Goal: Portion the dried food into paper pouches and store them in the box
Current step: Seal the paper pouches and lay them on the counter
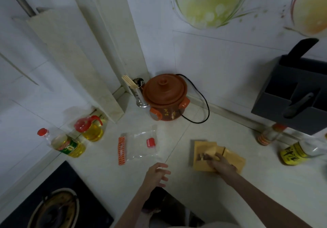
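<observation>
Several tan paper pouches (231, 157) lie overlapping on the white counter at the right. On the front one (201, 164) sits a small heap of brown dried food (203, 157). My right hand (221, 163) rests on this pouch, fingers at the food and at a raised flap (210, 150); whether it pinches anything is unclear. My left hand (157, 173) hovers above the counter to the left, fingers spread and relaxed, holding nothing. A clear plastic bag (139, 144) with an orange strip lies flat further left. No box is visible.
A brown clay cooker (165, 97) with a black cord stands at the back beside a metal chopstick holder (139, 93). Oil bottles (67, 145) stand at the left, sauce bottles (293, 154) at the right. A dark rack (293, 102) hangs right. A stove with a pan (53, 208) is front left.
</observation>
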Available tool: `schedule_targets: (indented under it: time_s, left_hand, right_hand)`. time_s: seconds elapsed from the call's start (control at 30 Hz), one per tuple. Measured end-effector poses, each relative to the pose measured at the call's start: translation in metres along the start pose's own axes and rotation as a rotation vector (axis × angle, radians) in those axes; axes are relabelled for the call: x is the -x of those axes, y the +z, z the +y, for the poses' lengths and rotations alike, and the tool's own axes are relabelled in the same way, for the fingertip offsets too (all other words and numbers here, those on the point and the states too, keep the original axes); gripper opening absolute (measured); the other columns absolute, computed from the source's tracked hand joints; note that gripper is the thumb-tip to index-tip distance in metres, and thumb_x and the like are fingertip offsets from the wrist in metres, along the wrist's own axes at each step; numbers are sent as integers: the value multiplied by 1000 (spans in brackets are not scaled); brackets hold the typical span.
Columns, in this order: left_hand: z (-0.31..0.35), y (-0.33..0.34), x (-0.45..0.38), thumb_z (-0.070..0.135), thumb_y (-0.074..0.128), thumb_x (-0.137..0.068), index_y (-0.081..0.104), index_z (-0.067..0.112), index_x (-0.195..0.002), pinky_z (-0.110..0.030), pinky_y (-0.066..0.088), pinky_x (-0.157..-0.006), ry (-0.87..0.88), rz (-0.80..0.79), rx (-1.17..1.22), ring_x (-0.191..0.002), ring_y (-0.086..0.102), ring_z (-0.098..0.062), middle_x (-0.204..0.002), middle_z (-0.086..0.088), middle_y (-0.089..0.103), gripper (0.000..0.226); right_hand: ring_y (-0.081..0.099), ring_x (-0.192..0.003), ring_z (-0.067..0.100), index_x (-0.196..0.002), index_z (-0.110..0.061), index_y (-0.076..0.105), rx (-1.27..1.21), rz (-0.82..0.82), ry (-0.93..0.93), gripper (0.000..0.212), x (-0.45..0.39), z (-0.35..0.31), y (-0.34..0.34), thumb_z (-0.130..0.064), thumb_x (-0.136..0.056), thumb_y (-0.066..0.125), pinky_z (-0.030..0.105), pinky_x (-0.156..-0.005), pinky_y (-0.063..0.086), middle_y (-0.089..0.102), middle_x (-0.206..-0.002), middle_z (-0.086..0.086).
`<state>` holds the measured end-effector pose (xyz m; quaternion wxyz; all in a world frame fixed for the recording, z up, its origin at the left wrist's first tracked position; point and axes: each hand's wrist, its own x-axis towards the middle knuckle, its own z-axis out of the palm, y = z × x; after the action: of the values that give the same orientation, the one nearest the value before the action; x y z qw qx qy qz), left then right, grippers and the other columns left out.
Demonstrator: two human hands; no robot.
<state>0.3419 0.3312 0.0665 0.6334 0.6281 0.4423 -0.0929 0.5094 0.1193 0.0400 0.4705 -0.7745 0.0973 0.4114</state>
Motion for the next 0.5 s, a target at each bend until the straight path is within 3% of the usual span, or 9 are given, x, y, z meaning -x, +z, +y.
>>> schedule_targets:
  time_s: [0.07, 0.1, 0.17, 0.2, 0.33, 0.5]
  left_hand:
    - [-2, 0, -2, -2, 50, -88, 63, 8, -107, -28, 52, -58, -1, -10, -30, -70, 63, -20, -95, -9, 73, 25]
    - [-3, 0, -3, -2, 50, -89, 64, 8, -107, -28, 52, -59, -4, -14, -46, -70, 63, -20, -95, -9, 73, 26]
    - [-4, -1, -5, -3, 50, -89, 64, 8, -107, -28, 53, -60, -10, -22, -76, -71, 63, -21, -95, -8, 72, 25]
    - [-5, -1, -7, -3, 50, -89, 63, 8, -107, -29, 53, -60, -7, -23, -90, -71, 63, -21, -96, -8, 71, 25]
    - [-17, -8, -17, -3, 51, -91, 60, 10, -109, -36, 53, -69, 45, 19, -133, -82, 62, -26, -104, -12, 64, 24]
    - [-35, -14, -34, 3, 52, -94, 59, 9, -107, -31, 44, -66, 1, 0, -157, -79, 57, -24, -98, -14, 60, 17]
  right_hand:
    - [44, -129, 30, -142, -19, 37, 64, -2, -20, 62, -2, -2, 3, -21, -87, 65, 39, -104, 39, 44, -142, 9]
    - [47, -125, 27, -141, -19, 39, 79, 0, -13, 61, -2, -3, 4, -17, -86, 65, 27, -98, 42, 45, -141, 9]
    - [56, -103, 20, -136, -14, 46, 70, 13, 12, 56, -3, 1, 5, -4, -83, 64, 8, -64, 44, 50, -134, 12]
    - [58, -91, 17, -132, -9, 50, 42, 24, 25, 51, -3, 7, 6, 1, -83, 63, 9, -55, 43, 55, -126, 13]
    - [57, -64, 19, -111, 6, 63, -163, 73, 121, 30, 9, 40, 9, 11, -84, 51, 27, -59, 51, 62, -78, 9]
    - [58, -58, 19, -98, 2, 65, -329, 158, 215, 23, 46, 84, 7, 8, -86, 46, 25, -55, 50, 63, -68, 11]
